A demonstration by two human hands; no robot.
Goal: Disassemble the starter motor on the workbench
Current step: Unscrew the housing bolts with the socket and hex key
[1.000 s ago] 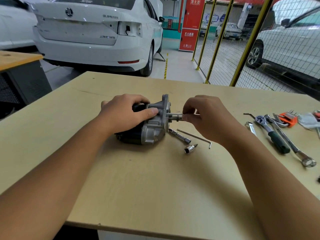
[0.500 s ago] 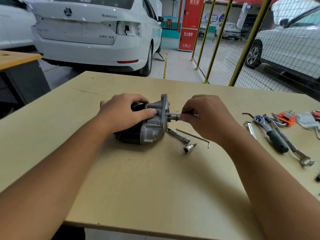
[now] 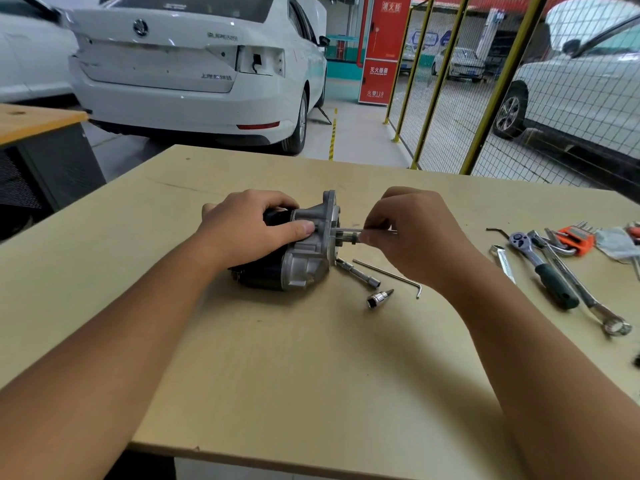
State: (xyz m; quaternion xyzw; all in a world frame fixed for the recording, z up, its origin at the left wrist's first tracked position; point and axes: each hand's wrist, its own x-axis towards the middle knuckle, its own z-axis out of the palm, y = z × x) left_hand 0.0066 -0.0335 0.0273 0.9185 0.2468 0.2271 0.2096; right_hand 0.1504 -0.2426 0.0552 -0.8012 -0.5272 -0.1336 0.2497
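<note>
The starter motor (image 3: 301,261) lies on its side in the middle of the workbench (image 3: 311,375), black body to the left and silver aluminium housing to the right. My left hand (image 3: 249,230) grips it from above, thumb on the housing. My right hand (image 3: 412,233) pinches a thin metal tool (image 3: 346,231) that points left into the housing's flange face. Its fingertips hide the tool's outer end.
Just right of the motor lie a long socket extension (image 3: 358,271), a hex key (image 3: 388,275) and a small socket bit (image 3: 379,298). Farther right are a ratchet (image 3: 540,265), a combination wrench (image 3: 581,289), an orange hex key set (image 3: 576,237) and a grey rag (image 3: 618,242).
My right hand's fingers have shifted slightly on the tool at the flange. The motor and my left hand have stayed in place.
</note>
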